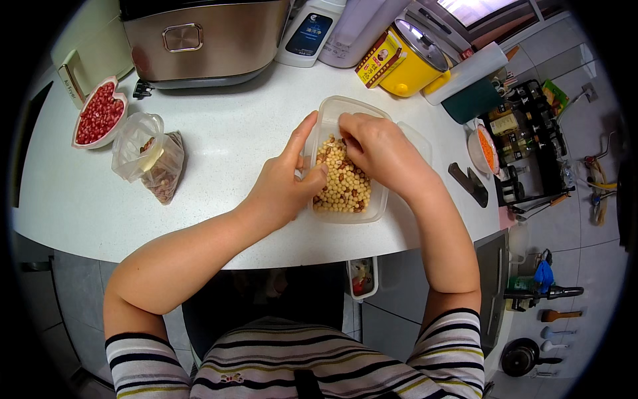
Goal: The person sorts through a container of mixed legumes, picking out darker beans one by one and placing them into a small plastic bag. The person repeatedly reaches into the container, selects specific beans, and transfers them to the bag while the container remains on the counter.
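A clear plastic container (380, 209) stands on the counter before me, holding soybeans (344, 187) mixed with red-brown peanuts. My left hand (289, 179) grips its left wall, thumb over the rim on the inside and fingers along the outside. Inside the container, toward its far right part, my right hand (376, 144) reaches down with curled fingers touching the mix. Its fingertips are partly hidden, so whether they pinch anything does not show. Left of my hands, an opened clear plastic bag (167, 174) of peanuts rests on the counter. A translucent lid (416, 139) lies partly behind my right hand.
Pomegranate seeds fill a heart-shaped bowl (122, 119) at the left. A steel-fronted appliance (214, 50), a white bottle (299, 55) and a yellow electric pot (398, 82) line the back. Rightward lie a dark-handled knife (461, 180) and a bowl (476, 152) of chopped orange food.
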Demonstrator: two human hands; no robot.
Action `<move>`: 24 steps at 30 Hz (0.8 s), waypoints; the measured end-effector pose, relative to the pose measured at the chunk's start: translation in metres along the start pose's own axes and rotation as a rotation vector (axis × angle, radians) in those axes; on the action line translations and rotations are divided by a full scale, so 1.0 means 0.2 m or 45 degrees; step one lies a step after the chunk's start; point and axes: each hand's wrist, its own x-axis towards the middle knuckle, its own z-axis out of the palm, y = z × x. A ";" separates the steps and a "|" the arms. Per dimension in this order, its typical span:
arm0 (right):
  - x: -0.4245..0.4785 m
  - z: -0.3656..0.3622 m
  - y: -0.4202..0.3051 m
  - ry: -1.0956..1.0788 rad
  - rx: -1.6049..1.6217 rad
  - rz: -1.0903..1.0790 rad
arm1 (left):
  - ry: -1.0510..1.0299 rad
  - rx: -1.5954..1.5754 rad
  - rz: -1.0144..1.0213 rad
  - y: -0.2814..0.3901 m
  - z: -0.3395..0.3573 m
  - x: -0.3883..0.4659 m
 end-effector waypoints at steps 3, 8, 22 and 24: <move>0.01 0.03 0.01 -0.025 0.120 -0.030 | -0.016 0.001 -0.019 0.01 0.00 0.00; 0.03 0.05 0.01 -0.082 0.052 -0.008 | -0.008 0.013 0.028 0.00 0.00 0.00; -0.07 -0.08 -0.01 0.161 0.552 0.201 | 0.046 0.021 0.027 -0.03 0.00 0.01; -0.19 -0.14 0.01 0.189 0.907 0.419 | 0.063 0.012 -0.011 -0.02 0.00 0.01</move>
